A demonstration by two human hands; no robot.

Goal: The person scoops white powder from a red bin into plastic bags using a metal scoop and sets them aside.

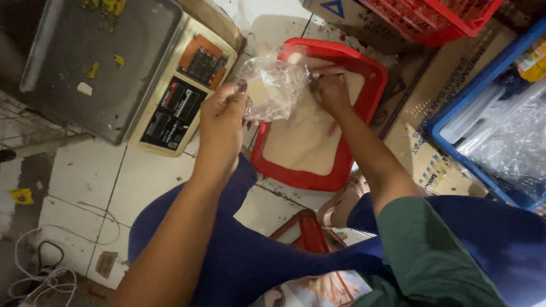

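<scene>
My left hand (223,122) holds a clear plastic bag (273,85) by its edge, with a little white powder showing inside. My right hand (331,91) grips the pale handle of a scoop (325,71) at the bag's mouth. Both hands are over a red rectangular tub (307,177) filled with white powder (304,142). The scoop's bowl is hidden behind the bag.
A metal-topped weighing scale (102,62) with a display panel (176,108) sits on the tiled floor at left. A red crate (432,23) stands at the top, a blue crate (483,85) with plastic bags at right, cardboard (432,165) beneath. White cables (40,273) lie bottom left.
</scene>
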